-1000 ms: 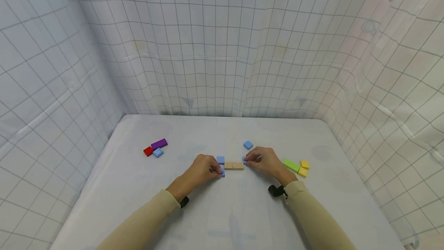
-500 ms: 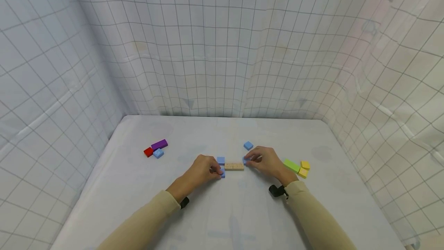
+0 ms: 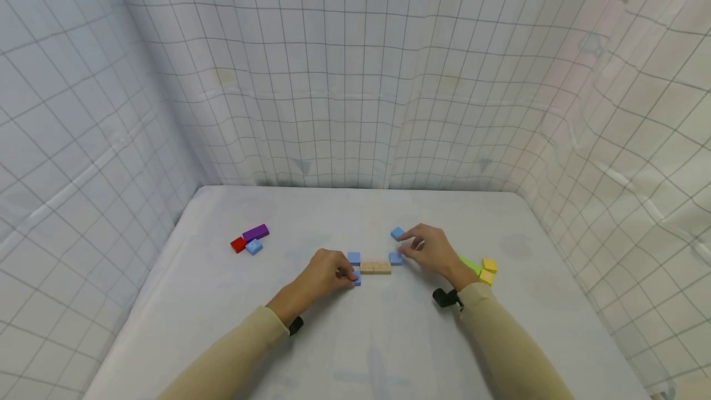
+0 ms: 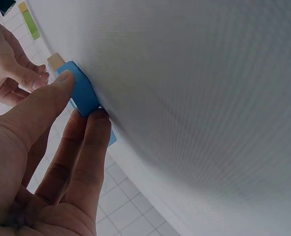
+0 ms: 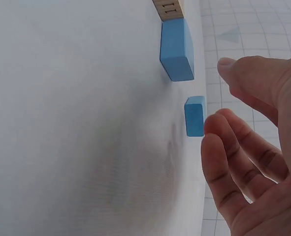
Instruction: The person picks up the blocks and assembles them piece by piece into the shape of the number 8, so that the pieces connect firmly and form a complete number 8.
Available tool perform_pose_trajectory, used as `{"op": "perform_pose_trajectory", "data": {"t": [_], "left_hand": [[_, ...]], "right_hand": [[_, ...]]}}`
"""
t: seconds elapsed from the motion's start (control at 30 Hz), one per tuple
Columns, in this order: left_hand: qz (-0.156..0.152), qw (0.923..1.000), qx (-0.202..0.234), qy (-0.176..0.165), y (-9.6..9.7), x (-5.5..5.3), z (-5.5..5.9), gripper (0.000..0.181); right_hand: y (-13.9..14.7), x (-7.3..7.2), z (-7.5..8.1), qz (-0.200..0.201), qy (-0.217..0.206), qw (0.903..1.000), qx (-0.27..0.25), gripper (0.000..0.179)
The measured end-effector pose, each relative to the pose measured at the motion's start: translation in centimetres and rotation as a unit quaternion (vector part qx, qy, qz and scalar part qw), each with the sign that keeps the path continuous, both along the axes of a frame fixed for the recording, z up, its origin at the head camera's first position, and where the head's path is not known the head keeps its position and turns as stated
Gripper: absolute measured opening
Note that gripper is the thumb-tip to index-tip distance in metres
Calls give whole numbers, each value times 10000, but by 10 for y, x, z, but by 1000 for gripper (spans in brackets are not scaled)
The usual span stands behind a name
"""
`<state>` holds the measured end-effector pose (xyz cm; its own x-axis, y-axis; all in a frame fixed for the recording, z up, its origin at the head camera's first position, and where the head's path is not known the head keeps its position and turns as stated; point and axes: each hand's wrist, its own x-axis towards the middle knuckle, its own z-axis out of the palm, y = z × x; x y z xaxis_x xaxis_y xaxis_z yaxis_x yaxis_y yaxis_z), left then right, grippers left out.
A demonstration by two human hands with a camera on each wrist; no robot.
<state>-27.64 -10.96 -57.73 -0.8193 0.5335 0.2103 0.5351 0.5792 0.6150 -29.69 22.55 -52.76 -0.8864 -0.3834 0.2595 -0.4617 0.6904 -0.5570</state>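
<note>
My left hand (image 3: 326, 270) pinches a blue block (image 4: 82, 88) between thumb and fingertips, at the left end of a pale wooden block (image 3: 375, 268). Just behind it lies a second blue block (image 3: 353, 258). At the wooden block's right end sits a third blue block (image 5: 177, 56). My right hand (image 3: 432, 250) hovers beside that one, thumb and fingers spread and holding nothing. A further blue block (image 5: 194, 118) lies behind, near the right fingertips; whether they touch it I cannot tell. Marks resembling numerals show on the wooden block's side in the right wrist view.
On the left of the white table (image 3: 222, 326) are a purple block (image 3: 255, 233), a red block (image 3: 238, 244) and a light blue block (image 3: 253, 247). To the right, beside my right wrist, lie a green block (image 3: 471, 264) and yellow blocks (image 3: 489, 265). White gridded curtains (image 3: 344, 79) surround the table.
My right hand has released the blue block at the wooden block's right end and moved slightly away and back toward the farther blue block. My left hand has stayed put.
</note>
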Motion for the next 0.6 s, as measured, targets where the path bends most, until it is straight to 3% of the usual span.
{"op": "perform_pose_trajectory", "data": {"t": [0.13,0.2,0.4,0.6], "left_hand": [[-78,9998,67,143,2,13,20,11],[-96,9998,162,102,3,12,21,12],[-69,9998,175,73,2,8,10,13],[-26,10000,68,-9,0,-2,-4,14]], "right_hand": [[1,-7,1,-69,54,10000,0,25],[1,-10,2,-140,8,9999,-13,27],[-1,-20,1,-304,-137,9994,25,34],[-1,-28,1,-83,-109,9999,-38,41]]}}
